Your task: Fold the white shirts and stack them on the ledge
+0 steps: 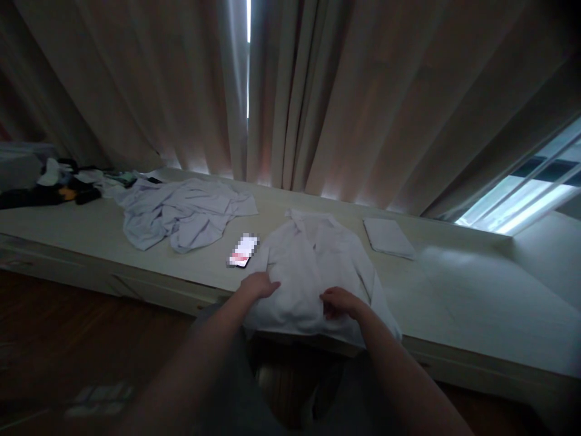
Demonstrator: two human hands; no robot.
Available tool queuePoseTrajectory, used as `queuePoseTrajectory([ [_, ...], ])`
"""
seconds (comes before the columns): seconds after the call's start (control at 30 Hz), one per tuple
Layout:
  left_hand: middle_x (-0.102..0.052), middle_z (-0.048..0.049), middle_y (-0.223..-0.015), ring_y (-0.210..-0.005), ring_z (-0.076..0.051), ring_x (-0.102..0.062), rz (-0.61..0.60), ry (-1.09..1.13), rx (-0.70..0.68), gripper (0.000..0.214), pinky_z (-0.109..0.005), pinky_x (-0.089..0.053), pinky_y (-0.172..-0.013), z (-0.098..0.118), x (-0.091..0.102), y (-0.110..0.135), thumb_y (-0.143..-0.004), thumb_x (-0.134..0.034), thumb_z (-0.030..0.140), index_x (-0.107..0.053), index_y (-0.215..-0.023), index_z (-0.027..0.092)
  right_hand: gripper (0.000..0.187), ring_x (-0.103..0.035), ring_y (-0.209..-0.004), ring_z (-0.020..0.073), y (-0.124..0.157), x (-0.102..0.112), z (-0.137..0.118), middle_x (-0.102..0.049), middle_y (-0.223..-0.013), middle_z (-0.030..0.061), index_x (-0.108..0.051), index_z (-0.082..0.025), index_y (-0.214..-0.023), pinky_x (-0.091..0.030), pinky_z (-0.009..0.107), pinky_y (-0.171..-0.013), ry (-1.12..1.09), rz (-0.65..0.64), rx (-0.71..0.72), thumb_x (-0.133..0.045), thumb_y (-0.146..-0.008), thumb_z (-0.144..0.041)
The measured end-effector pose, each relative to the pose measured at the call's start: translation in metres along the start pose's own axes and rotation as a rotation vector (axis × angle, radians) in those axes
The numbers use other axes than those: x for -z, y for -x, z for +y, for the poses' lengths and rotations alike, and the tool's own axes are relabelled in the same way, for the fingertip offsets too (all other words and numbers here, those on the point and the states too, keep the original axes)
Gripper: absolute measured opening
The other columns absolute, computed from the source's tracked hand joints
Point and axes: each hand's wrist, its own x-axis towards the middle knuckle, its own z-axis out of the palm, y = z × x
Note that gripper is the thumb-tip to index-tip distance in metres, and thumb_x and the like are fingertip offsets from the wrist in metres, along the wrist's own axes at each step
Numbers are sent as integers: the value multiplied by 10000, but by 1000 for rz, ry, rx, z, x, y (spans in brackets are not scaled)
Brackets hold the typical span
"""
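A white long-sleeved shirt (295,260) lies spread front-up on the long pale surface, its collar pointing away from me and its lower hem at the near edge. My left hand (259,286) rests on the left side of the shirt, with the thumb stretched apart from the fingers. On the front opening, my right hand (340,301) pinches the shirt's fabric between thumb and fingers; its other fingers curl downward. A phone (244,250) with a lit, blurred screen lies just left of the shirt.
A crumpled pile of white clothing (186,212) lies to the left, with mixed dark clothes (77,184) and a pale box (20,168) beyond. To the right is a folded white cloth (388,237). Drawn curtains (181,91) hang behind the pale surface (458,290).
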Motion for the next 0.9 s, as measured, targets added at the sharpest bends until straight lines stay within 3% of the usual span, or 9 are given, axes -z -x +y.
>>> queuePoseTrajectory([
  [0.17, -610, -146, -1048, -1000, -245, -553, 118, -4, -80, 343, -350, -389, -848, 20, -6, -11, -815, -397, 389, -557, -1024, 169, 196, -558, -458, 148, -27, 3, -12, -599, -559, 50, -560, -145, -815, -438, 256, -466, 80, 313, 37, -471, -796, -319],
  [0.33, -564, -124, -1127, -1069, -204, -502, 179, 44, -178, 345, -305, -330, -926, 30, -9, -34, -830, -380, 276, -489, -1137, 163, 211, -601, -683, 169, -54, 9, -20, -638, -825, 97, -568, -161, -901, -440, 268, -614, 143, 511, 84, -486, -783, -317],
  [0.43, -555, -120, -1152, -1080, -194, -493, 171, 76, -193, 375, -286, -329, -927, 32, -11, -58, -834, -381, 274, -461, -1178, 150, 246, -587, -840, 182, -72, 16, -27, -629, -922, 94, -566, -173, -959, -415, 267, -728, 161, 566, 107, -508, -776, -327],
  [0.57, -562, -124, -1152, -1104, -208, -480, 146, 95, -220, 392, -305, -310, -950, 36, -18, -89, -850, -365, 337, -471, -1175, 145, 340, -578, -858, 186, -99, 24, -39, -628, -925, 91, -539, -170, -1045, -399, 267, -746, 167, 582, 131, -507, -785, -385],
  [0.67, -571, -114, -1143, -1134, -212, -455, 127, 81, -280, 376, -334, -233, -1011, 37, -25, -109, -868, -320, 369, -529, -1107, 168, 315, -577, -825, 195, -120, 29, -47, -634, -872, 93, -581, -176, -931, -391, 267, -712, 213, 578, 145, -513, -777, -442],
  [0.77, -512, -100, -1238, -1245, -231, -327, 158, 5, -328, 403, -389, -89, -1064, 31, -27, -131, -872, -297, 384, -515, -1140, 175, 243, -568, -757, 187, -137, 38, -48, -634, -784, 78, -593, -192, -786, -374, 263, -666, 312, 612, 152, -482, -799, -408],
  [0.9, -467, -95, -1285, -1302, -269, -202, 218, -97, -232, 421, -456, -39, -1057, 15, -20, -164, -855, -322, 405, -501, -1160, 175, 228, -539, -666, 180, -151, 57, -37, -611, -702, 80, -593, -183, -721, -341, 268, -604, 401, 705, 93, -428, -811, -313],
])
